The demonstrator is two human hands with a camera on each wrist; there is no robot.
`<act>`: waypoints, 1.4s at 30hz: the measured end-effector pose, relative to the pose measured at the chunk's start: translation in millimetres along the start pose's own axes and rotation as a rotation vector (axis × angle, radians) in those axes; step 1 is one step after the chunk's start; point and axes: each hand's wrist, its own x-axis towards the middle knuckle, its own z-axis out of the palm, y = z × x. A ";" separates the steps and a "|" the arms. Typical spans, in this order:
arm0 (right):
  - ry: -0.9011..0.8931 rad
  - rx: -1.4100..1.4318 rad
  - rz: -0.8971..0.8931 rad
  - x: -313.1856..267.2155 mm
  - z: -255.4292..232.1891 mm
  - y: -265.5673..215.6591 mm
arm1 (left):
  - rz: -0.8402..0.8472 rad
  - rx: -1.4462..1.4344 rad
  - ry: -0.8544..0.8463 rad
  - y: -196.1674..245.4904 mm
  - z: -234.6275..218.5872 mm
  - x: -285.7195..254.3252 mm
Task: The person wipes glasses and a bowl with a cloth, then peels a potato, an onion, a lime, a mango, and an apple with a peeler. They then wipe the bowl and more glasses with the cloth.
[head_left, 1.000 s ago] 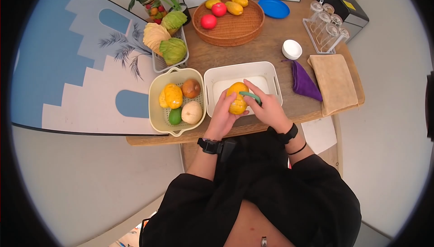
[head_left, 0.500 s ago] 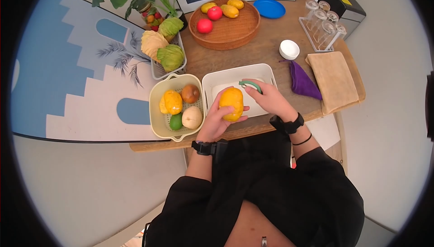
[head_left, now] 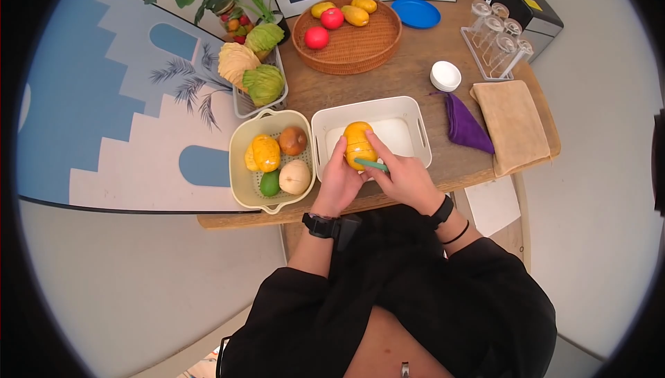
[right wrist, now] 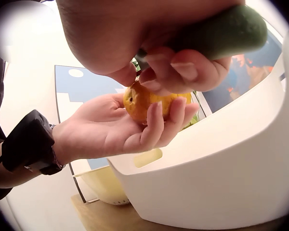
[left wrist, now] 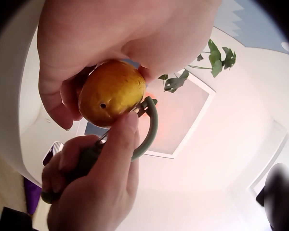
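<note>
My left hand (head_left: 337, 183) holds a yellow oval fruit (head_left: 357, 139), mango-like, above the white tub (head_left: 409, 111). Its skin is glossy, with a small dark spot at one end in the left wrist view. Curled round the dark green handle of a peeler (left wrist: 153, 127) is my right hand (head_left: 410, 183). The peeler's curved green head lies against the fruit's near part, and a fingertip of the right hand rests on the fruit. In the right wrist view, the left fingers (right wrist: 155, 120) cup the fruit from below.
A cream colander (head_left: 237, 170) with several fruits stands left of the tub. Behind are a wicker tray (head_left: 346, 52), a crate of cabbages (head_left: 263, 85) and a blue plate (head_left: 415, 13). At right sit a white bowl (head_left: 445, 75), purple cloth (head_left: 467, 125), tan cloth (head_left: 512, 125) and glasses (head_left: 502, 49).
The peeler was on the fruit, then lifted off to the upper right. Now it is back against the fruit's near part, and the hands are close together again.
</note>
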 end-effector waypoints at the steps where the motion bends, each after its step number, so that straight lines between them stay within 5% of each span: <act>1: 0.014 -0.009 -0.010 1.5 -0.1 1.9 | 0.010 0.057 0.048 -0.1 3.7 -1.9; 6: -0.023 0.000 0.053 16.9 -14.7 1.4 | 0.073 0.232 0.093 -1.7 8.4 -8.7; 8: -0.082 0.164 0.208 26.2 -22.0 4.3 | 0.084 0.297 0.098 0.1 7.9 -11.9; 11: -0.008 0.361 0.188 38.2 -14.3 27.8 | 0.099 0.351 -0.022 4.1 2.2 -16.0; 16: -0.001 0.398 0.229 39.7 -0.6 50.6 | 0.093 0.239 -0.138 6.1 -8.8 -17.7; 20: -0.025 0.429 0.383 25.5 -13.8 7.6 | 0.028 0.045 -0.068 7.3 -8.8 -11.1; 22: -0.049 0.368 0.318 11.7 -5.3 -0.5 | 0.057 -0.040 -0.018 8.6 2.0 -9.2; 25: 0.025 0.155 -0.076 -1.1 11.7 -1.8 | 0.045 -0.027 -0.065 6.2 4.0 -5.6; 32: 0.000 0.036 -0.014 6.2 -0.8 -0.6 | 0.062 0.030 -0.054 -4.5 -6.7 -2.7; 38: -0.024 0.240 0.178 25.4 -15.8 8.3 | 0.048 0.127 -0.029 -8.6 -16.1 -9.6; 42: 0.042 0.407 0.195 33.5 -5.7 38.0 | 0.018 0.107 -0.196 -1.3 -20.4 -13.1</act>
